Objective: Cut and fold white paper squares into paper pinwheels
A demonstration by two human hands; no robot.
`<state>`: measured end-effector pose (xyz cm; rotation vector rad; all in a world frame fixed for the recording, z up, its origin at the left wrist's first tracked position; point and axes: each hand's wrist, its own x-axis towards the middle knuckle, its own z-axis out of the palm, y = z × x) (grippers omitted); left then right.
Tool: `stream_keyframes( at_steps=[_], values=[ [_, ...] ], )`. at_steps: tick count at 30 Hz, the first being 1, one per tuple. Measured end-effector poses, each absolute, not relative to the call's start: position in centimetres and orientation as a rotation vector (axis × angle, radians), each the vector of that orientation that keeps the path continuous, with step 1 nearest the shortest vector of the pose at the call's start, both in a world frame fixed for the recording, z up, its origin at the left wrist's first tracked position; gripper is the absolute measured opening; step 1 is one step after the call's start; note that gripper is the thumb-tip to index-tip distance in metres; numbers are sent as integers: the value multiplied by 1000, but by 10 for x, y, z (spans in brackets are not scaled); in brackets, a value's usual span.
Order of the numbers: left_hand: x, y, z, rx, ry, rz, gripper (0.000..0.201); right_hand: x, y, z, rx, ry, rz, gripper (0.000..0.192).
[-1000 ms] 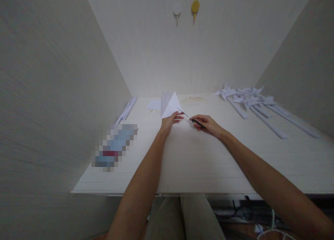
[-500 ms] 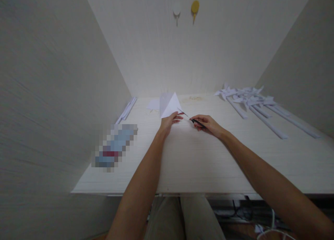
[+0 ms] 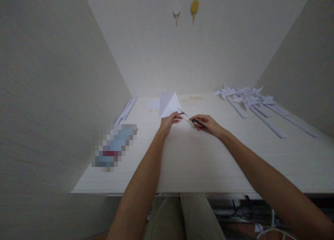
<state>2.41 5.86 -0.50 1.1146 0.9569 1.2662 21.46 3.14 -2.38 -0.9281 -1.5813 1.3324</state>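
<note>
My left hand [image 3: 168, 123] pinches the lower edge of a folded white paper triangle [image 3: 169, 103] and holds it upright above the white table [image 3: 193, 156]. My right hand [image 3: 208, 124] grips dark-handled scissors [image 3: 191, 118]. Their thin blades point left and up, and the tips reach the right edge of the paper triangle.
Several finished white paper pinwheels on rolled paper sticks [image 3: 250, 102] lie at the back right. Rolled white paper sticks [image 3: 127, 109] lie along the left wall. A flat paper scrap [image 3: 153, 104] rests behind the triangle. A blurred blue object [image 3: 114, 146] sits at the left. Two hooks [image 3: 185, 8] hang on the back wall.
</note>
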Motion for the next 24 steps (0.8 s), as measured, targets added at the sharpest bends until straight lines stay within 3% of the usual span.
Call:
stream_keyframes(
  at_steps=[24],
  values=[
    [23, 59, -6, 1143, 966, 1253, 15, 213, 30, -20, -940, -1620, 1298, 37]
  ],
)
